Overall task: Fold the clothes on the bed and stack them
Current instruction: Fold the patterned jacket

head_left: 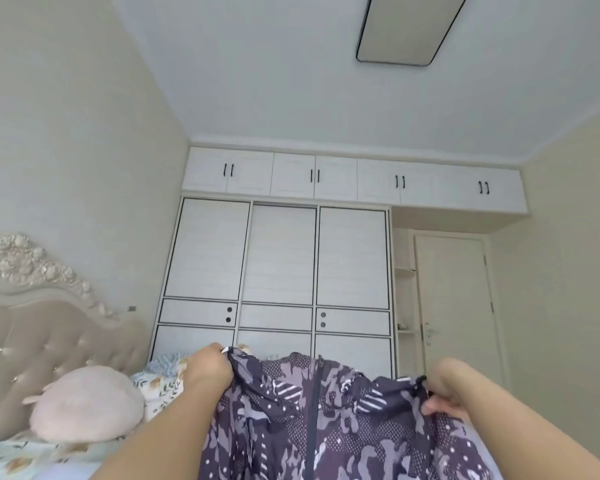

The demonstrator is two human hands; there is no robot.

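Here the jacket hangs between them — left hand and right hand each grip a shoulder.

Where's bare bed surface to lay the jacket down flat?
Little shows. The purple camouflage zip jacket, gripped by the left hand and right hand, hides the near bed. Only a floral sheet strip shows, between the round pink cushion and left forearm. The headboard end is crowded.

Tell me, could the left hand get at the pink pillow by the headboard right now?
Probably not yet: the left hand grips the patterned jacket. The pink pillow lies unobstructed to its left, so releasing should free the way.
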